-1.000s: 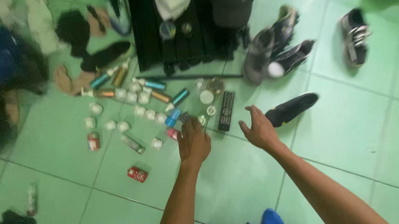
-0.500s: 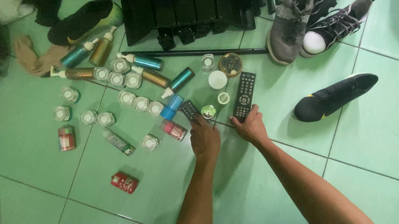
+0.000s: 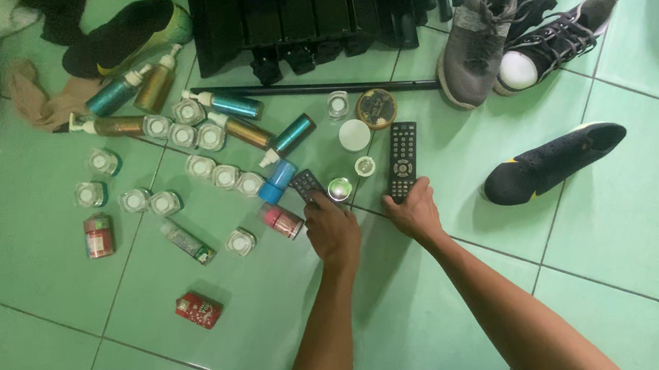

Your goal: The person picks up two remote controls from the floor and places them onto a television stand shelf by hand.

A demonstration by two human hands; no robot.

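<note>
Fingers of the left hand [image 3: 333, 229] curl down over the near end of a small black remote control [image 3: 306, 184], and the right hand [image 3: 413, 209] closes its fingertips on the near end of a long black button-covered remote control [image 3: 401, 158]; whether either is truly gripped, I cannot tell. Both remotes lie flat on the green tiled floor [image 3: 648, 192], just beyond the knuckles. Between the hands sits a small round silver-topped jar [image 3: 339, 188], so each lift is best kept straight and low to avoid clipping it.
</note>
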